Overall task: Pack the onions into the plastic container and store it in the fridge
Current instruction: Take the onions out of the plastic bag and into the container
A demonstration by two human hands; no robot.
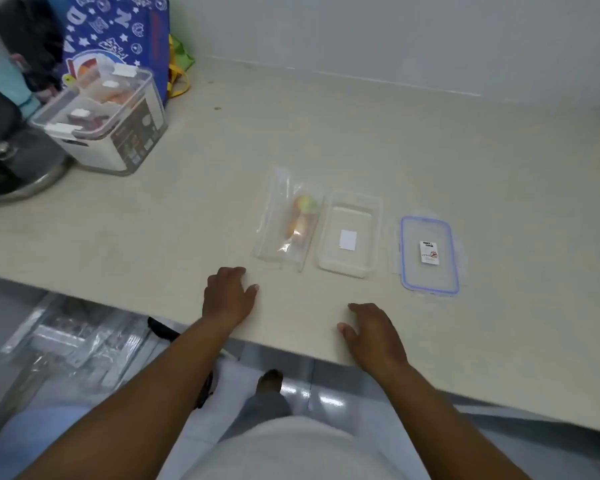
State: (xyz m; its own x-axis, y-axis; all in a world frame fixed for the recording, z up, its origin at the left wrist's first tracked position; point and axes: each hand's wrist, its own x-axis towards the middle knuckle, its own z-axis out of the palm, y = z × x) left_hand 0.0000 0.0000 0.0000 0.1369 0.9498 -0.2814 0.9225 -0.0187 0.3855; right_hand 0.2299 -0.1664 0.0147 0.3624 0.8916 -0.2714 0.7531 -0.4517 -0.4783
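A: Fingers first. Left hand (227,296) flat on the counter (153,237), fingers (252,289) loosely spread, holding nothing. Right hand (371,336) the same, palm down near the counter edge, fingers (355,308) relaxed and apart, empty.

B: And the onions?

A: Just past the left fingertips and a little to their right, inside a clear plastic bag (286,223) lying flat. The onions (302,216) look like small pale orange and greenish lumps; blurry, can't count them. The plastic container (350,233) sits open right beside the bag, ahead of the right fingers. Its lid (428,254), blue-rimmed, lies further out to the right of those fingers, apart from the container.

B: So nothing's packed yet.

A: Looks that way. Container holds nothing but a white label.

B: Risks?

A: The bag is slick and floppy; a pinch on film alone could let the onions slide around or tip out onto the counter, maybe roll off the near edge. I can't tell which end of the bag is open. The container is light, so a nudge from a hand could push it away. The lid's clips could miss if an onion sits proud of the rim.

B: Anything else nearby?

A: A large lidded storage box (101,123) and a blue patterned bag (118,32) well off beyond the left fingers. No fridge in view.
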